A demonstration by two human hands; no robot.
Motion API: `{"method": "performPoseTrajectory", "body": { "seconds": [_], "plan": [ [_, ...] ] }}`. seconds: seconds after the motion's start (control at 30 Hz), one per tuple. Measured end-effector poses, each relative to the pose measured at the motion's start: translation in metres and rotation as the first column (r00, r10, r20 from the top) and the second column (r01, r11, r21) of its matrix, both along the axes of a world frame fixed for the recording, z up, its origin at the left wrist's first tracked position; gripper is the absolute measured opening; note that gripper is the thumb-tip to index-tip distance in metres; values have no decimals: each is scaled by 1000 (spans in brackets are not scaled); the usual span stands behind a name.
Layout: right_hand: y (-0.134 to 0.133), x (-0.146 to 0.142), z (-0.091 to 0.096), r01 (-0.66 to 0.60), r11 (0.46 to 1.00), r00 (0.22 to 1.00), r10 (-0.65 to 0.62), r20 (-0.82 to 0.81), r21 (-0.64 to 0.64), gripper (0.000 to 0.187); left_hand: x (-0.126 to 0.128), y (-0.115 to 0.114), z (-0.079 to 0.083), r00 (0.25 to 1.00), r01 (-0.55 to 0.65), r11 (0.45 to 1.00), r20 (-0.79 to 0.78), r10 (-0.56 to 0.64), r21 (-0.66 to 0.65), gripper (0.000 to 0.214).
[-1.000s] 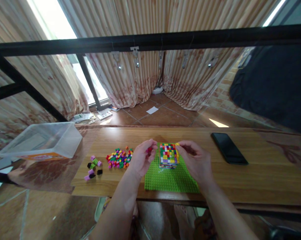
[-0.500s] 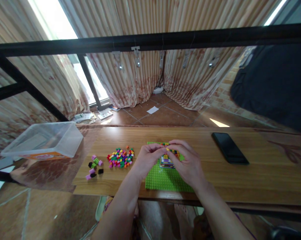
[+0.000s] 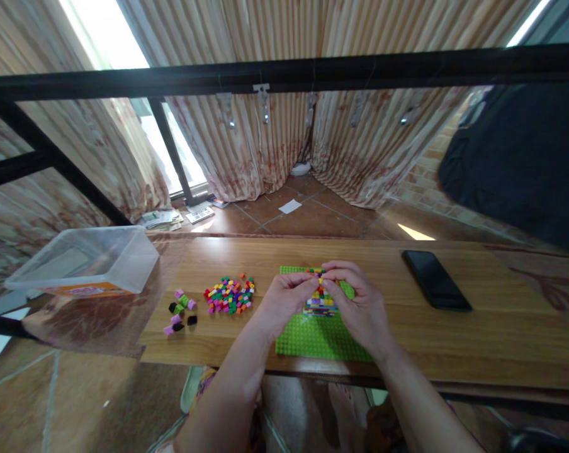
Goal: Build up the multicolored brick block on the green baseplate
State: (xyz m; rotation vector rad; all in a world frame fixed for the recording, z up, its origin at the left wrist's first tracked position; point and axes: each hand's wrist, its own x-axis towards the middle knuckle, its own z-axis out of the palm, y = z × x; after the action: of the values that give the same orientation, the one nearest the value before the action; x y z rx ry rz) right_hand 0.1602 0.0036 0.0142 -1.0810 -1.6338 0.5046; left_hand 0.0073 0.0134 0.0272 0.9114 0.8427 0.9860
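Note:
A green studded baseplate (image 3: 313,340) lies on the wooden tabletop, bearing a low structure of multicoloured toy bricks (image 3: 320,306). Over the structure's top, my left hand (image 3: 287,302) and my right hand (image 3: 357,302) meet with thumbs and index fingers pinched close together. Small red and yellow bricks show around the fingertips. Whatever each pinch holds is too small and too covered to make out. Both hands hide much of the structure's upper sides and back.
Left of the baseplate is a pile of small coloured bricks (image 3: 230,296), with several pink, black and green pieces (image 3: 180,311) beyond it. A clear plastic bin (image 3: 109,258) stands at the far left. On the right lies a black phone (image 3: 435,280). A black bar (image 3: 284,80) crosses above.
My right hand's fingers have shifted slightly, leaving more of the brick structure's front and top visible between the hands. Both hands stay over the structure.

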Motion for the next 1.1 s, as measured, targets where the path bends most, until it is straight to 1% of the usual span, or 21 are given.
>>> {"method": "performPoseTrajectory", "body": {
  "seconds": [0.1,0.23,0.37,0.53,0.67,0.8,0.93,1.1],
  "plan": [
    [0,4,0,8,1000,1000,-8,24,-15,10,0,-1,2,999,-29,999,-45,30,25,37],
    [-1,14,1,50,998,997,-47,65,-44,11,-4,2,4,991,-106,994,-80,107,13,32],
    [-2,22,-2,58,996,993,-50,111,-71,14,-8,5,0,974,-172,985,-146,175,32,29],
    [-1,22,-6,50,996,976,-32,214,-80,16,-8,6,-4,966,-180,982,-178,188,58,28],
    [-2,21,-6,38,998,953,-23,302,-45,16,-8,6,-4,963,-182,981,-189,192,67,27],
    [-3,22,-5,43,999,939,-37,341,-11,14,-9,7,-5,962,-177,981,-196,189,77,28],
    [-3,20,-7,67,997,950,-56,308,-24,12,-8,7,-7,963,-185,980,-186,197,79,30],
    [1,15,-11,106,986,984,-86,155,-128,10,-9,7,-7,959,-181,980,-204,195,86,29]
  ]
}}
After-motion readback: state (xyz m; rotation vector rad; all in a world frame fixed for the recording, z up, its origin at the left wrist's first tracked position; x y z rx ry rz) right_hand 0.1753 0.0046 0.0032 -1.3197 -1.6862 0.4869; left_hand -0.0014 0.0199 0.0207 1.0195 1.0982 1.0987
